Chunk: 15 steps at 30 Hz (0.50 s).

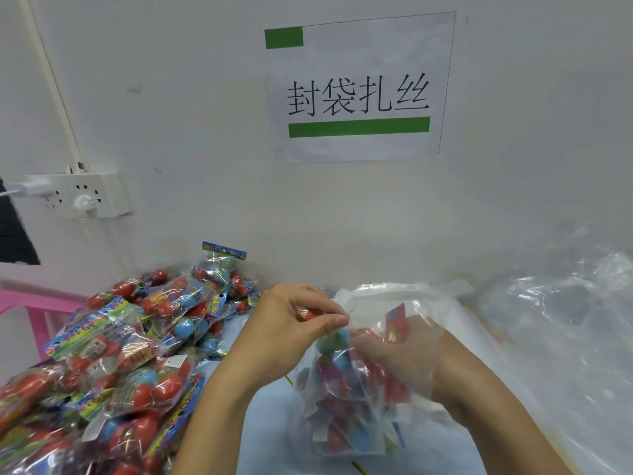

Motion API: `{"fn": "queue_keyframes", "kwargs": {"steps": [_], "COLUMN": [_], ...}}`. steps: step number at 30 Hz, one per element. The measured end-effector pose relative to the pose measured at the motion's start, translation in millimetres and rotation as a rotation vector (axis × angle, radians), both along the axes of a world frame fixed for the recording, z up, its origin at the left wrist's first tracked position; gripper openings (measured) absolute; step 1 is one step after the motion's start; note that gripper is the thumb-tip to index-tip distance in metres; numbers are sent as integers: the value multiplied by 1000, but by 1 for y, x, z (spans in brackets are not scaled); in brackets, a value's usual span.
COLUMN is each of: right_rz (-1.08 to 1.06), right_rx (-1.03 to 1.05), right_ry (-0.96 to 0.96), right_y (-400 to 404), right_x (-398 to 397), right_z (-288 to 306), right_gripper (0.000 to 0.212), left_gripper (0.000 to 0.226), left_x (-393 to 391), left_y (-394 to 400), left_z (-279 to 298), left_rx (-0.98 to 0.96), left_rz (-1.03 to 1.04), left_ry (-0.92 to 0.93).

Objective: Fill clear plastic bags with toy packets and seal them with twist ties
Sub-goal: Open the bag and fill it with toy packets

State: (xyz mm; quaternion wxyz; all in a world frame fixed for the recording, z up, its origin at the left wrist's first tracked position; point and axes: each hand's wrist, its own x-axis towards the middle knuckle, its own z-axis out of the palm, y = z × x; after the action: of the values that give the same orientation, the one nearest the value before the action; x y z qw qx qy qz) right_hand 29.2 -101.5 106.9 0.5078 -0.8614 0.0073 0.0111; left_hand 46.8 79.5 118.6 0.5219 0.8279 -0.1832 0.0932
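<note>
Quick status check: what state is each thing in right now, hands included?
clear bag: holds packets, mouth open, not tied
left hand: pinches the bag's mouth edge
right hand: inside the bag's plastic, grip unclear
packet pile: loose, unbagged
twist tie: lying unused
wall socket: two plugs in

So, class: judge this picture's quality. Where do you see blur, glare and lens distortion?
Head view: the right hand is smeared by blur behind the clear bag; glare glints on the toy packets; the wide lens tilts the wall sign and bends the cable duct.
</note>
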Motion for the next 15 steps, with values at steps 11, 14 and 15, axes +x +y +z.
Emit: {"fn": "queue_keyframes", "kwargs": {"steps": [11, 14, 15], "right_rz": [42, 62, 58], "right_rx": [160, 63, 13], "right_ry": [-21, -16, -31], "right_y": [6, 4, 4], "right_x": [-5, -4, -4], "right_z": [5, 8, 9], "right_gripper": [34, 34, 34], "left_gripper": [29, 15, 12], "left_x": [-12, -13, -14], "left_y": [-7, -13, -17], "left_z": [13, 14, 13], "left_rx": [137, 142, 118], "left_rz": [-66, -104, -101], "left_ry": [-28, -49, -63]}}
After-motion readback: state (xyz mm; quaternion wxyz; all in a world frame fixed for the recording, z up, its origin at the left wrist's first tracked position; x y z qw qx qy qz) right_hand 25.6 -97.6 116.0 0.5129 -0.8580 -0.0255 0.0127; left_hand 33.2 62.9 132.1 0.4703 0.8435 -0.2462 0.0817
